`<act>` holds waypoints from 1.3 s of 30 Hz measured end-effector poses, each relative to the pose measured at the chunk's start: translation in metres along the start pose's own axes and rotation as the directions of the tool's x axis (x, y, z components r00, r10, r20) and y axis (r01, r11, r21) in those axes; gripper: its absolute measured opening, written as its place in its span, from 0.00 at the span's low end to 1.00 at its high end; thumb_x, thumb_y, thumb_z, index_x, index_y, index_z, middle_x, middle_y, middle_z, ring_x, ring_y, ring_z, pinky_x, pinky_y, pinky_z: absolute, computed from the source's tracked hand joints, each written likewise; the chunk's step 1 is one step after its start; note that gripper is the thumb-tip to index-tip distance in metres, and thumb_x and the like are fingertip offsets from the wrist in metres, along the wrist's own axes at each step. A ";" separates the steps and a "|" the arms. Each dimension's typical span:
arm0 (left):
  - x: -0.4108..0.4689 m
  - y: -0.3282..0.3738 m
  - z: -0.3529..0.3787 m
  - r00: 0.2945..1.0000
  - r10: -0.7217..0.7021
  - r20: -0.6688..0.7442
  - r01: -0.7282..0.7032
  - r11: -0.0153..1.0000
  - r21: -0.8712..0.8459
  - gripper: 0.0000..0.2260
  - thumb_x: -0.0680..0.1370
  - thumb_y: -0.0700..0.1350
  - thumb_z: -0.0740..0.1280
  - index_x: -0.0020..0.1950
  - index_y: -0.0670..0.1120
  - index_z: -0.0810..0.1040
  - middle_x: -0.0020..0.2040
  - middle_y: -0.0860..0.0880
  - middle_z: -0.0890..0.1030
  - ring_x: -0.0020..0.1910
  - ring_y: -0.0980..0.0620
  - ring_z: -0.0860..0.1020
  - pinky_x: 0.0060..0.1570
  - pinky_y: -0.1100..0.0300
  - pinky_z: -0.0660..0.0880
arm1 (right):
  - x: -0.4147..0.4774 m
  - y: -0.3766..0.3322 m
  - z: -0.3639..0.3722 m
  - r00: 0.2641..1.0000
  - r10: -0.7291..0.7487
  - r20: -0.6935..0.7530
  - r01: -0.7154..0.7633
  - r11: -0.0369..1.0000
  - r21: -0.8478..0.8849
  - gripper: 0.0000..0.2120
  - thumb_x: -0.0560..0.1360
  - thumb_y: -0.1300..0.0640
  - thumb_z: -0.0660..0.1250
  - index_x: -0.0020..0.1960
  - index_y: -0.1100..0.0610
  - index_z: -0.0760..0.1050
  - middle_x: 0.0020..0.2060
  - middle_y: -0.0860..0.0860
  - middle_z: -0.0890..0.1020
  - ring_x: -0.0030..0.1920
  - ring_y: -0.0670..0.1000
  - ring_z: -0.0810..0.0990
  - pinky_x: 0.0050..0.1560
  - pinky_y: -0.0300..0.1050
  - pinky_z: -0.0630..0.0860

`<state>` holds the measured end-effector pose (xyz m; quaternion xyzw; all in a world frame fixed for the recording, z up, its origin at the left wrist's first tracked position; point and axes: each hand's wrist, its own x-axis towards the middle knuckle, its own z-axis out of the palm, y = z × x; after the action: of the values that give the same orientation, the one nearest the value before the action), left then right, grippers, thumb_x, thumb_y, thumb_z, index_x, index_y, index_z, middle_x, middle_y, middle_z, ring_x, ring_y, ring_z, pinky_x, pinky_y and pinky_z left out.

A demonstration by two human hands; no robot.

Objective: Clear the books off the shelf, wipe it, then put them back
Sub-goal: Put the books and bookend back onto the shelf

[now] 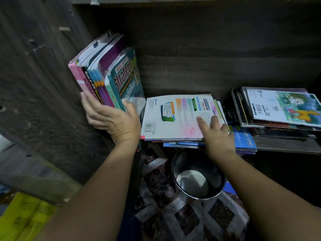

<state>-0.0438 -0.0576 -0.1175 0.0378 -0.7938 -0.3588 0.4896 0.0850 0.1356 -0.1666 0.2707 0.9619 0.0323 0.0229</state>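
A bundle of upright books (107, 73) leans against the left wall of the dark wooden shelf (199, 54). My left hand (112, 119) grips the bundle's lower end, fingers on the pink outer cover and thumb on the teal front cover. To its right a flat stack of books (175, 115) lies on the shelf board, a white cover on top. On that white cover rests my right hand (215, 131), its fingers laid across the cover's right part. Further right, a second flat pile (278, 110) carries a picture-cover book on top.
Below the shelf edge a round metal bowl (198, 176) sits on a patterned cloth (182, 218). Yellow-green material (26, 218) lies at the lower left. The shelf's side panel (34, 84) stands close on the left.
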 end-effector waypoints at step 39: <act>-0.087 0.056 0.026 -0.056 0.434 0.899 -0.763 0.562 -0.319 0.36 0.78 0.63 0.61 0.78 0.46 0.52 0.78 0.43 0.55 0.76 0.40 0.55 0.73 0.45 0.57 | 0.018 0.059 -0.002 0.982 -0.144 0.126 0.114 0.970 0.216 0.40 0.75 0.40 0.65 0.77 0.41 0.42 0.65 0.62 0.66 0.61 0.65 0.71 0.54 0.58 0.74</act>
<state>-0.0032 0.0329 -0.1557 -0.4643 -0.8826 0.0689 0.0276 0.1003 0.1945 -0.1603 0.2099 0.9715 -0.0893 0.0643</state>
